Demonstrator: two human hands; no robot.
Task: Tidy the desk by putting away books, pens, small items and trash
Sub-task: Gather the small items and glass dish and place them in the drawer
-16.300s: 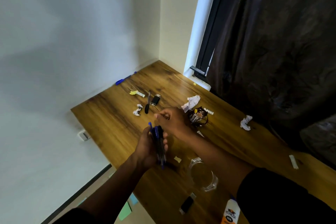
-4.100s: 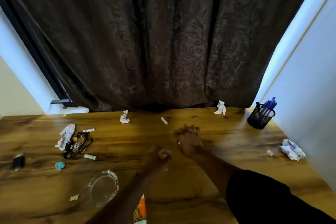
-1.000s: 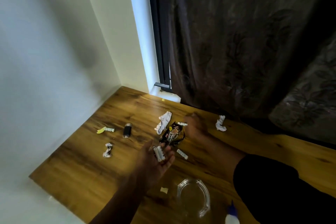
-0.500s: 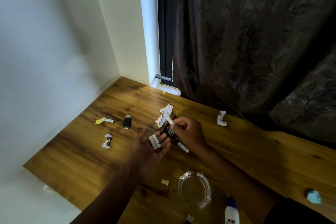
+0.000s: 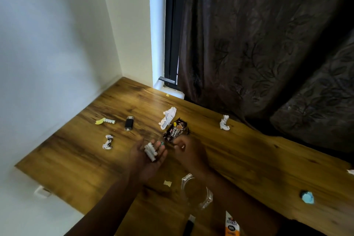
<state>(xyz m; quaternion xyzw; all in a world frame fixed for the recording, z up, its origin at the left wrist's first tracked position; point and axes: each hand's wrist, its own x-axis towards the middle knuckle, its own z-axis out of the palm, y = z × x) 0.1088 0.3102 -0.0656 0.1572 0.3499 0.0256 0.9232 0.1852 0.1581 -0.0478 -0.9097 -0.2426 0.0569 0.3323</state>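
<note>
A glue bottle (image 5: 232, 225) stands at the near edge; beyond it, a bundle of small white rolls (image 5: 150, 151) is cradled in the upturned left hand (image 5: 147, 159) — long axes running toward the far left; another white piece (image 5: 183, 146) is pinched by the right hand (image 5: 188, 152); farther off a snack wrapper (image 5: 175, 132) lies on the desk (image 5: 249, 159).

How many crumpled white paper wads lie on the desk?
3: a long one behind the snack wrapper, one near the curtain, a small one left of the hands. More may lie out of view.
</note>
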